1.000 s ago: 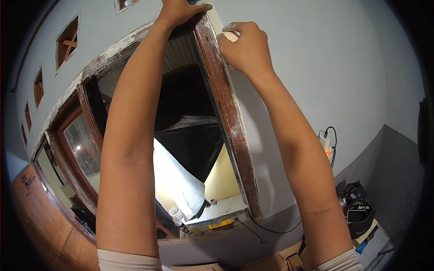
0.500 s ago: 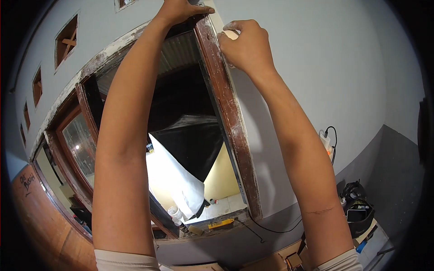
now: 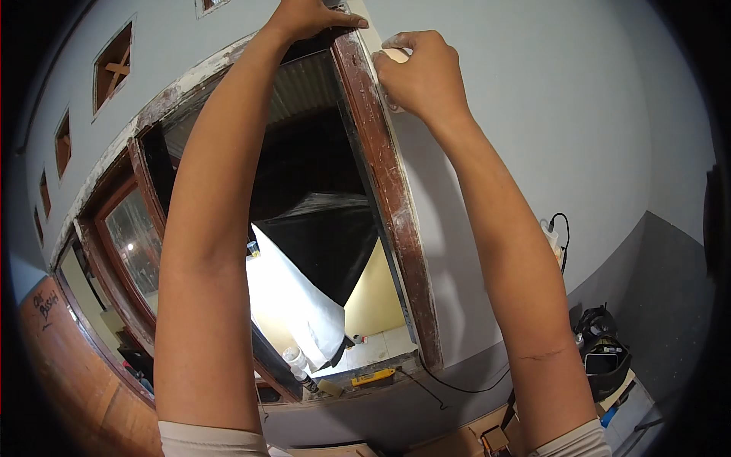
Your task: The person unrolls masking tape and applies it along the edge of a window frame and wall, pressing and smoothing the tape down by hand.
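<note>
My left hand is at the top corner of the brown window frame, its thumb stretched out against the wood. Its other fingers are mostly hidden or cut off by the top of the view. My right hand is closed beside the frame's outer right edge, against the wall. Between its thumb and forefinger shows a cream piece of what looks like masking tape. A pale strip runs along the frame's edge between the hands. Whitish dust marks the right fingertips.
On the sill lie a yellow cutter knife, a small sponge-like block and a bottle. A dark cable hangs below. At right are a plugged-in charger and a black bag with a phone.
Both hands have shifted very slightly to the right in view, along with the upper frame. The right hand keeps its closed grip beside the frame edge.
</note>
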Available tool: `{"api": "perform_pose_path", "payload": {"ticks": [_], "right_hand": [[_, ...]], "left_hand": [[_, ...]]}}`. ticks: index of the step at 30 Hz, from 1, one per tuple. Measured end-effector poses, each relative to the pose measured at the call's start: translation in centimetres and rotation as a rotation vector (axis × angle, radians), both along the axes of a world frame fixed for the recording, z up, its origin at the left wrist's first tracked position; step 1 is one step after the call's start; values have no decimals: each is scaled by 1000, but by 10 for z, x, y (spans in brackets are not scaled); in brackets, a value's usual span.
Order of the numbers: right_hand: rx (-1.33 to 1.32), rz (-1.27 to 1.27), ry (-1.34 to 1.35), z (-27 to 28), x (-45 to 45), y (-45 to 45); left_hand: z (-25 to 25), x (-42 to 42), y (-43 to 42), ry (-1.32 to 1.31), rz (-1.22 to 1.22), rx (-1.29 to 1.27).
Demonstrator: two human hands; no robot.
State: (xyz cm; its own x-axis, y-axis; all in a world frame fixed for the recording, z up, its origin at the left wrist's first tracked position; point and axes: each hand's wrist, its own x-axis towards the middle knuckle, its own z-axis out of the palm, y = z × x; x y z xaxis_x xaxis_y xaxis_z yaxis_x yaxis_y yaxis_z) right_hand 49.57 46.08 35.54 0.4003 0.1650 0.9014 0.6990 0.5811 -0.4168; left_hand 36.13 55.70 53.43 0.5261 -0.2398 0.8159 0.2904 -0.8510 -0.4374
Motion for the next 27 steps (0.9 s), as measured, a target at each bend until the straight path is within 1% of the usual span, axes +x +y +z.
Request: {"api": "perform_pose_path", "payload": {"ticks": [3, 5, 9, 11, 16, 18, 19, 20, 21, 22, 24, 25, 27], "right_hand": [[-5, -11, 1, 1, 2, 1], [0, -2, -5, 0, 2, 2], [4, -19, -18, -1, 1, 3], [12, -35, -26, 0, 2, 4], [-11, -26, -29, -2, 0, 1], [85, -8, -32, -8, 1, 7], [82, -9, -33, -13, 1, 8], [140, -33, -46, -19, 0, 9], [199, -56, -57, -25, -2, 9], [199, -57, -58, -31, -4, 10], [308, -2, -56, -41, -7, 13], [308, -4, -55, -45, -8, 17], [397, 108, -56, -52, -8, 25]], "left_hand": [[1, 0, 2, 14, -13, 15], [0, 0, 0, 8, 22, 69], [0, -1, -3, 27, 4, 39], [-3, -3, -7, 40, 74, 105], [-1, -3, -4, 48, 29, 41], [-1, -3, -4, 66, 5, 25], [-1, -3, -6, 55, 68, 91], [-1, -4, -8, 44, 132, 157], [-1, -5, -6, 42, 132, 155], [-1, -5, -5, 52, 97, 139], [0, -4, -3, 61, 58, 123], [-1, -4, -3, 56, 96, 159], [-2, -4, -2, 52, 133, 193]]}}
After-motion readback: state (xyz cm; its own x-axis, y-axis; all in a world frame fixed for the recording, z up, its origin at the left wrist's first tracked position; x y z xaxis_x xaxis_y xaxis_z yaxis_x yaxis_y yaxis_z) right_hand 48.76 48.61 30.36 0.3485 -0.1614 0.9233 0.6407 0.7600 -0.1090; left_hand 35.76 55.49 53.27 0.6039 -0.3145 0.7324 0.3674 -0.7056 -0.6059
